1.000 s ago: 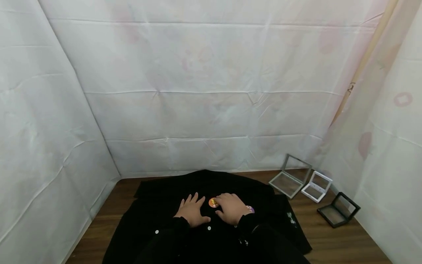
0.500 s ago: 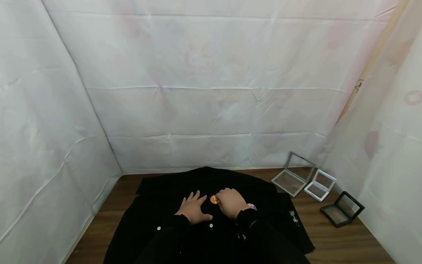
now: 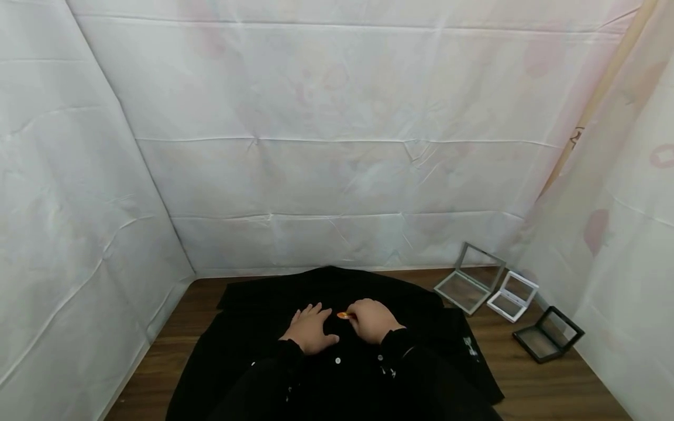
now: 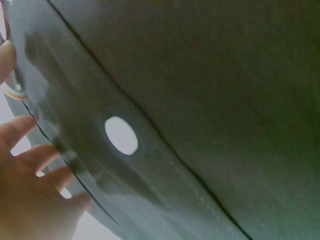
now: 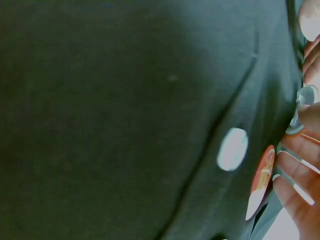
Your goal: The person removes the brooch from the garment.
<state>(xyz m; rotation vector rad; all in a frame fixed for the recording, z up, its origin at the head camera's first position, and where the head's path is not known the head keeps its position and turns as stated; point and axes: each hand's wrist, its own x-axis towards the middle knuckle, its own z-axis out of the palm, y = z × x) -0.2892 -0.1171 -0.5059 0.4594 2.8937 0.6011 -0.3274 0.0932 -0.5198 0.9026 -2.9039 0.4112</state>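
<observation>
Left hand (image 3: 309, 331) lies flat with fingers spread on the black buttoned cloth garment (image 3: 263, 351) spread over the brown wooden floor (image 3: 547, 392), pinning the fabric near its middle; white round button (image 4: 121, 135) just beside it. Right hand (image 3: 372, 320), just beside the left, pinches a small round orange-and-yellow badge (image 3: 344, 316) by its edge, tipped up off the cloth — judged mid-lift or mid-fastening, next move likely needing a steady pinch while the left holds the cloth taut. Three open clear-windowed square display cases, grey (image 3: 468, 279), white (image 3: 512, 296) and black (image 3: 547, 334), sit near the floor's far right corner.
</observation>
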